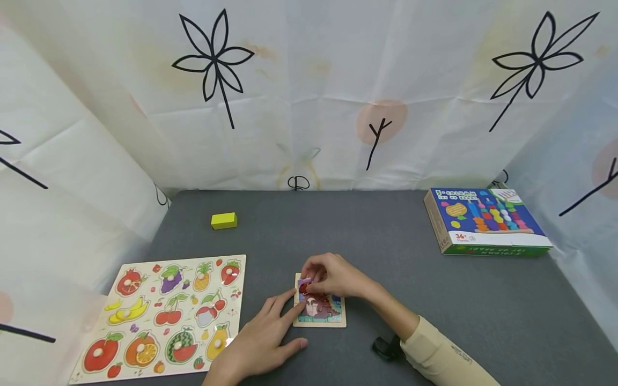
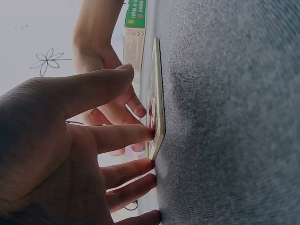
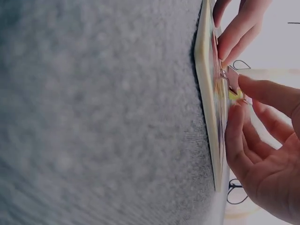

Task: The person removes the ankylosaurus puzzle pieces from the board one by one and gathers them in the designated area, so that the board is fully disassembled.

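Note:
A small jigsaw puzzle [image 1: 330, 309] in a pale wooden frame, with a red-haired figure pictured on it, lies on the grey table. My left hand [image 1: 263, 339] reaches in from the left with fingers extended. Its index fingertip rests on the puzzle, and other fingertips are at the frame's edge and on the tabletop in the left wrist view. Over the puzzle's top left, my right hand [image 1: 336, 276] pinches a puzzle piece [image 3: 233, 80] between thumb and fingers. The piece stands tilted, close over the board in the right wrist view. Fingers partly hide it in the head view.
To the left lies a fruit peg board [image 1: 190, 271]. Behind it sits a yellow block [image 1: 224, 221]. A boxed bead toy [image 1: 487, 220] is at the back right. Near the right sleeve is a black object [image 1: 384, 348]. White patterned cloth [image 1: 314, 69] walls the table.

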Tool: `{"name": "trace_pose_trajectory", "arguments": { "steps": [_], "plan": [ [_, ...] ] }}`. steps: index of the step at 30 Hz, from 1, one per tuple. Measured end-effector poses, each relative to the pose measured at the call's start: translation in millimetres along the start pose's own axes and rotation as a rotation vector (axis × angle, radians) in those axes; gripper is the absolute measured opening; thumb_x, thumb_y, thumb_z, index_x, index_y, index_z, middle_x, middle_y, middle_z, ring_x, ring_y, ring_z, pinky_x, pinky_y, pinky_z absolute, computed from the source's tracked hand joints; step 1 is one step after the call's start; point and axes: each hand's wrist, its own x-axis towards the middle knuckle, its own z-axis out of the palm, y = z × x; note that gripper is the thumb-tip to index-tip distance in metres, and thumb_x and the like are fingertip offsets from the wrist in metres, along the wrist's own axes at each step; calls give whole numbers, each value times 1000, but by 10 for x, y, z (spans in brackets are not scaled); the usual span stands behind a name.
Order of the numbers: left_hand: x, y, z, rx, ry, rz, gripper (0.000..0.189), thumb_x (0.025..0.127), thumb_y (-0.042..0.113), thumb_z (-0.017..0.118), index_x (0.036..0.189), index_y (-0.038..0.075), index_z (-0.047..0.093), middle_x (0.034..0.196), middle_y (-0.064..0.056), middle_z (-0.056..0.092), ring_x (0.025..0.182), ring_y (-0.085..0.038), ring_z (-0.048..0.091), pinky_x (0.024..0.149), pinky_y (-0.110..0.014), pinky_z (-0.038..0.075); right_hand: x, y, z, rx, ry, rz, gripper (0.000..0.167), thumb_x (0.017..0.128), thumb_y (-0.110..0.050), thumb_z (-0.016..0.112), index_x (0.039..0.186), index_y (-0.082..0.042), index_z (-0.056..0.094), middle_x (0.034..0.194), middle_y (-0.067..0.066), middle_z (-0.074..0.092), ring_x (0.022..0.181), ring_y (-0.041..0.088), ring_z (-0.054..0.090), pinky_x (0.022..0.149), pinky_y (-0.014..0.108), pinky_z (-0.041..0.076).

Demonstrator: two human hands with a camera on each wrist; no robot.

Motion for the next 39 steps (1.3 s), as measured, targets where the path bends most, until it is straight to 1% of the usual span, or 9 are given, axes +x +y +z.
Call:
{"name": "trace_pose_trajectory", "arguments": {
  "steps": [3, 8, 13, 17, 21, 30, 35, 39],
  "plan": [
    [-1, -1, -4, 0, 0, 1, 74, 103, 59, 67, 164, 21, 50, 177, -9, 31, 155, -33, 40, 109, -66, 54, -9, 6, -2, 44, -13, -1, 15, 98, -6, 78, 113, -4, 76, 99, 8, 79, 81, 1, 69, 78, 16, 59],
    [2, -3, 5, 0, -1, -3, 74, 103, 58, 68, 164, 22, 49, 178, -8, 31, 155, -32, 40, 109, -66, 54, -52, 27, -43, 105, -22, -4, 13, 100, -8, 76, 113, -3, 76, 100, 9, 79, 83, 3, 69, 80, 18, 60],
    [8, 1, 17, 2, -12, -15, 73, 103, 55, 69, 165, 23, 48, 178, -7, 31, 155, -32, 40, 109, -66, 55, -122, 72, -136, 185, -35, -13, 16, 100, -7, 77, 114, 0, 75, 101, 15, 78, 86, 8, 70, 81, 19, 61],
    [17, 4, 23, 6, -13, -23, 74, 102, 57, 69, 165, 25, 48, 178, -7, 31, 155, -33, 40, 108, -67, 55, -195, 112, -242, 222, -29, -7, 17, 100, -7, 77, 115, 2, 75, 102, 18, 78, 88, 12, 72, 81, 21, 62],
    [11, 13, 22, 4, -11, -30, 75, 102, 57, 70, 166, 25, 47, 178, -7, 31, 155, -33, 40, 108, -67, 55, -283, 170, -366, 231, -21, 18, 19, 99, -6, 76, 116, 3, 74, 103, 20, 77, 89, 15, 73, 78, 23, 62],
    [5, 18, 17, -4, -6, -26, 75, 102, 55, 71, 166, 25, 46, 178, -8, 30, 155, -32, 39, 109, -67, 54, -450, 374, -667, 203, 52, 97, 21, 99, -2, 74, 119, 6, 74, 105, 23, 77, 85, 16, 75, 75, 31, 63],
    [14, 22, 17, -10, -12, -30, 76, 101, 55, 71, 166, 25, 46, 178, -8, 30, 155, -33, 39, 109, -68, 54, -483, 471, -792, 186, 72, 133, 22, 99, -1, 75, 119, 9, 74, 103, 24, 77, 83, 12, 73, 75, 27, 63],
    [9, 22, 20, -14, -12, -31, 75, 101, 54, 72, 166, 24, 47, 178, -8, 30, 155, -33, 39, 109, -68, 54, -497, 533, -856, 129, 73, 141, 21, 98, -2, 76, 116, 8, 75, 101, 22, 76, 82, 9, 68, 72, 22, 59]
  ]
}}
